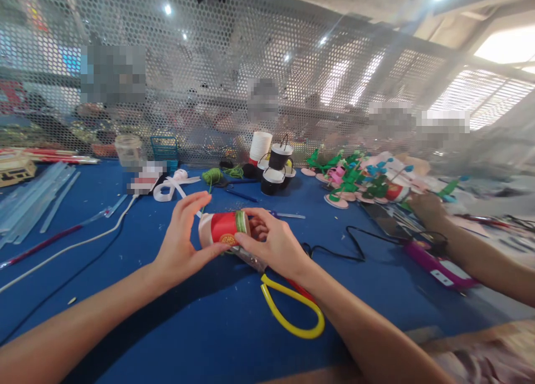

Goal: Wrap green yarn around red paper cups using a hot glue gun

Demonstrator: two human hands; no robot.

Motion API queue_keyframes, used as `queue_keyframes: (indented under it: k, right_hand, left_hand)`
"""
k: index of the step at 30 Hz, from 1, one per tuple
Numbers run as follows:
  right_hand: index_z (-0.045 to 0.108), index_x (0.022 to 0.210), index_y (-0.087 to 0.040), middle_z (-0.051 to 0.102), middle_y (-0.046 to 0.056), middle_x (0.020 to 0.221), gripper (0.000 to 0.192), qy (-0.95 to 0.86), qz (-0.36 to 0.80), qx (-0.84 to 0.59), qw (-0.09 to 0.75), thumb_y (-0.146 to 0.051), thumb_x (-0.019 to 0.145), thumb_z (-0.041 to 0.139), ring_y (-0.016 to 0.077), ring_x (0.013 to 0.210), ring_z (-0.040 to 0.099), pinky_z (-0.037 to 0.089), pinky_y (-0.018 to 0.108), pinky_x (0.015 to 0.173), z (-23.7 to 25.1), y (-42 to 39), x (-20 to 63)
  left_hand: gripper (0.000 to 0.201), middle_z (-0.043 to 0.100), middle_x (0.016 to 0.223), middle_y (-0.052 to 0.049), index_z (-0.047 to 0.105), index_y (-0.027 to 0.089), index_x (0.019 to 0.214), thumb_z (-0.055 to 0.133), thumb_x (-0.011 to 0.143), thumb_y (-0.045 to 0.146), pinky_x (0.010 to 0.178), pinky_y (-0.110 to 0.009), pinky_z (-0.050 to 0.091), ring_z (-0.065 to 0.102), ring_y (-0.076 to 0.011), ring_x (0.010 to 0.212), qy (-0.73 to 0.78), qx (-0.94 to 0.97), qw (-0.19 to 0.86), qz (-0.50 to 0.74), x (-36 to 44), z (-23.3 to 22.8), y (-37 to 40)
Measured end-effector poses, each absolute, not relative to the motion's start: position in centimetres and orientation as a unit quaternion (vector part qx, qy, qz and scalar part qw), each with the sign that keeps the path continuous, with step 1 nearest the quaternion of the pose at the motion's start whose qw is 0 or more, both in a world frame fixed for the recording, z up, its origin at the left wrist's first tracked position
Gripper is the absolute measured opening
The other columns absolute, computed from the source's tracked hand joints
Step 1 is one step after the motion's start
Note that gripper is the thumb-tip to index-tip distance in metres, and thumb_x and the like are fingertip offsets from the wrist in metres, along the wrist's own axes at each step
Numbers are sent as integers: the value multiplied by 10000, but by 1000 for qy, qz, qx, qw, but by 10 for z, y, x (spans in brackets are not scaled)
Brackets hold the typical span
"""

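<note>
Both hands, the left hand (179, 242) and the right hand (273, 244), are pinching with closed fingertips a small red paper cup (223, 228) lying sideways above the blue table (209, 328), probably light, crushable, best gripped near its stiffer green-wrapped rim.

Bright overhead glare (warped edges)

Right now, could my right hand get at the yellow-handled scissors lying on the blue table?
Probably yes. The yellow-handled scissors lie just under the right hand with nothing over them, but that hand and the left hand both grip the red paper cup.
</note>
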State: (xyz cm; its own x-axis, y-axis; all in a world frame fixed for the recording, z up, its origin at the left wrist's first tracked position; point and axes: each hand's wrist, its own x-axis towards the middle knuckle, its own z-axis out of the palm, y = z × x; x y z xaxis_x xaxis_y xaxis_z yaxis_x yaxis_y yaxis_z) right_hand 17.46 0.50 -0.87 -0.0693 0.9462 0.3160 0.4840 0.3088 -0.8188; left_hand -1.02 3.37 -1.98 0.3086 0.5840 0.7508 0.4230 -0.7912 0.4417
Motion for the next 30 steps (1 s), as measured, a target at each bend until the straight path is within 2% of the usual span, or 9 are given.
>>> queue_keyframes:
  k: [4,5,7,12,21,25,28,30]
  right_hand:
    - [574,1012,-151,607,2,666,383,-705,262,-527,396,-332,676,604,102,523,535,448,224,494,-7,2,171]
    - [581,1014,-148,607,4,663,388,-708,261,-528,390,-340,677,602,103,520,532,444,222,490,-7,2,171]
    - [598,1008,-150,610,7,658,384,-711,251,-533,383,-353,683,597,106,520,530,440,224,491,-6,1,170]
    - [614,1012,-152,608,8,638,379,-716,253,-541,362,-372,706,575,108,517,523,438,228,500,-8,2,171]
    - [606,1031,-158,618,23,683,393,-721,253,-535,361,-398,722,564,116,539,530,439,242,507,-13,4,174]
    - [608,1023,-170,624,25,685,373,-724,246,-537,356,-388,722,567,129,560,549,445,254,526,-11,3,173]
    - [610,1020,-168,629,27,691,373,-724,244,-538,355,-390,723,562,134,573,556,448,258,534,-11,3,173]
    - [610,1023,-160,631,31,702,385,-723,245,-541,354,-393,721,561,135,576,557,448,257,534,-12,4,173]
  left_hand:
    - [73,576,904,-53,524,187,833,564,777,210,823,-357,426,526,-179,917,263,835,42,481,-11,-11,27]
    - [37,573,828,-37,513,185,763,522,798,177,788,-336,430,530,-162,859,262,833,51,484,-10,-10,27]
    - [128,553,735,-20,491,182,697,460,819,159,729,-310,425,517,-143,770,279,820,80,494,-9,-9,26]
    - [306,469,585,10,437,184,554,370,845,251,628,-284,372,445,-122,613,370,789,165,462,-9,-6,27]
    - [264,509,606,29,476,171,563,576,679,386,560,-241,362,444,-102,577,441,635,427,469,-5,-6,35]
    - [207,588,693,4,581,163,694,645,620,345,611,-263,387,501,-123,631,455,618,451,457,-6,-11,39]
    - [212,626,801,-23,614,167,785,624,658,337,682,-288,401,539,-148,725,451,636,440,445,-8,-15,41]
    - [208,624,788,-24,611,165,770,605,681,353,673,-286,402,537,-147,717,452,647,431,437,-9,-16,42]
